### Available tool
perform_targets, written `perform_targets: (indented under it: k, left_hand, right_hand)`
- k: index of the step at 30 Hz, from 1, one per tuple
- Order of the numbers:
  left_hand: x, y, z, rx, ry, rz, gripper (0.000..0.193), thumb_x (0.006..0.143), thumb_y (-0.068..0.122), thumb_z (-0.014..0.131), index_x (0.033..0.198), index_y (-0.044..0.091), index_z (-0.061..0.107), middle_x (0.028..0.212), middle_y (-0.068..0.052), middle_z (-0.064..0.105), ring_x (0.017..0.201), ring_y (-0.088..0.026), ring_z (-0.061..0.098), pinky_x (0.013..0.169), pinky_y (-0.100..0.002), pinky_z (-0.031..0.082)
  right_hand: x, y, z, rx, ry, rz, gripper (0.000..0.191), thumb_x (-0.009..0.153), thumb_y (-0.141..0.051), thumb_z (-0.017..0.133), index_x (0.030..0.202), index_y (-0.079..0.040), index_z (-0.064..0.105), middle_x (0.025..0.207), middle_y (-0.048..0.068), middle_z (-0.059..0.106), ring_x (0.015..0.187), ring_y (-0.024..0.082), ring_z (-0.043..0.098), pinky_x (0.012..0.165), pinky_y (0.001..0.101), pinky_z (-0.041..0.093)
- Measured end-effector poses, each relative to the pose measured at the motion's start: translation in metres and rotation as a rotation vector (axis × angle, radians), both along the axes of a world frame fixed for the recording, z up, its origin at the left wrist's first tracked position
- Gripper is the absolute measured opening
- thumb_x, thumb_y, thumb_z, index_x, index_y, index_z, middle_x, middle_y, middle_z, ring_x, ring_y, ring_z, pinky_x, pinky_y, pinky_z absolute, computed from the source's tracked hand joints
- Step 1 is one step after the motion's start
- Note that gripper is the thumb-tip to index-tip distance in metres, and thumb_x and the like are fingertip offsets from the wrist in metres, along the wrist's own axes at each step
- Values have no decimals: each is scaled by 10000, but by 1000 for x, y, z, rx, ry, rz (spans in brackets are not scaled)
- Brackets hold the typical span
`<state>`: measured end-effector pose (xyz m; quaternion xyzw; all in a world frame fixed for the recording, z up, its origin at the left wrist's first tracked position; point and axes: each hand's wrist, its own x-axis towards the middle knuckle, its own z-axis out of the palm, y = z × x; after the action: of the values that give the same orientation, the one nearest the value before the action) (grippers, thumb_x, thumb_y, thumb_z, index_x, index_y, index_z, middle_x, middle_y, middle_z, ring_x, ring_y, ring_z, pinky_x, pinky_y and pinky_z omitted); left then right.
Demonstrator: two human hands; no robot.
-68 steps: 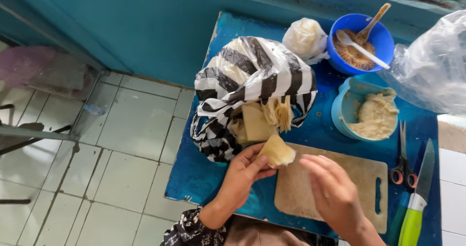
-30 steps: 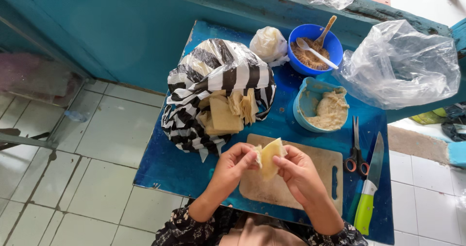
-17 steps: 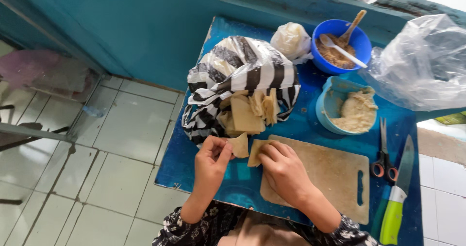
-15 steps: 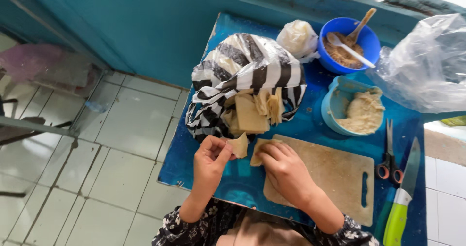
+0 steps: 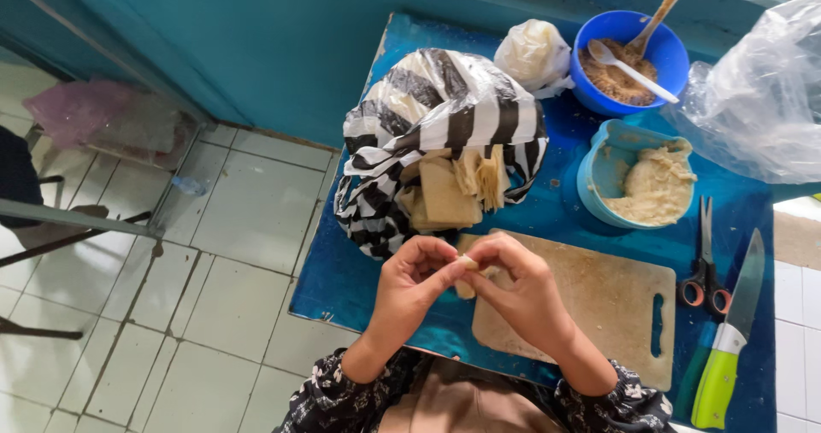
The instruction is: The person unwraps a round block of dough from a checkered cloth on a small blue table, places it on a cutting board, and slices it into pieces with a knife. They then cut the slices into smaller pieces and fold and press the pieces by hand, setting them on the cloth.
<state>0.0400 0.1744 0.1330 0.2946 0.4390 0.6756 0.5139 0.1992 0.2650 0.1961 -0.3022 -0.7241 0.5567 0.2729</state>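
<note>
Tofu piece [image 5: 466,277], pale and small, is sitting pinched between both hands at the near-left corner of the wooden cutting board [image 5: 599,313], just above its surface. The left hand [image 5: 409,281] is closing thumb and fingertips on one side of it, and the right hand [image 5: 523,289] is clamping down on the other, so both grips are shut on the same morsel with the fingers curled tight around it. Just beyond the board, the black-and-white striped bag [image 5: 436,125] is lying open with more flat tan slabs [image 5: 449,195] spilling from its mouth toward the hands. Off the board's far-right corner a light blue tub [image 5: 599,172] is holding pale paste, and further back a dark blue bowl [image 5: 629,61] is holding brown filling with a white spoon and a wooden one standing in it. To the right of the board, scissors [image 5: 705,266] and a green-handled knife [image 5: 727,343] are lying side by side on the blue table [image 5: 342,270]. As I judge it, the piece looks soft and the pinch is coming from two sides, so too much pressure could be tearing or crumbling it; and since the hands are working right at the board's edge, a slip could be dropping it onto the table or off toward the tiled floor [image 5: 214,296].
</note>
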Motion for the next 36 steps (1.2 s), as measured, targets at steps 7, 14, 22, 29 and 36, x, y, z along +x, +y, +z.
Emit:
perform_targets:
  k: [7,14,22,29,36]
  left_hand:
    - [8,6,2,-17,-60,28,178,966,66,710,1124,-5,671,997,-45,734,916,-93,708,847,-249,583]
    - [20,4,2,-54,133,-209,228,946,82,733,1146,12,650,1046,-19,717,973,-66,683,881,-232,559]
    - [23,7,-20,-74,49,-160,168,997,109,698,1123,2,672,986,-34,715,867,-84,675,763,-248,561]
    - [24,10,-12,-1,-1,-186,256,995,95,694,1224,11,617,1063,-27,686,944,-80,675,838,-239,562]
    - [23,9,-16,-62,-64,-184,184,985,80,710,1123,-29,657,995,-50,718,898,-116,703,817,-285,605]
  right_hand:
    - [29,9,-16,11,143,-27,78,931,9,708,1000,41,726,1070,101,703,1027,160,666,881,274,537]
    - [35,10,-30,-304,167,-183,94,964,-45,732,1013,11,674,962,99,712,833,123,652,703,242,514]
    - [49,11,-32,-424,178,-145,212,878,-34,735,1076,-11,661,971,47,723,862,90,681,729,242,558]
    - [51,8,-21,-347,184,-181,123,910,27,714,1032,34,708,985,58,715,894,107,677,773,253,556]
    - [33,3,9,375,-73,-171,164,843,28,745,994,-20,704,988,65,673,926,170,667,794,298,542]
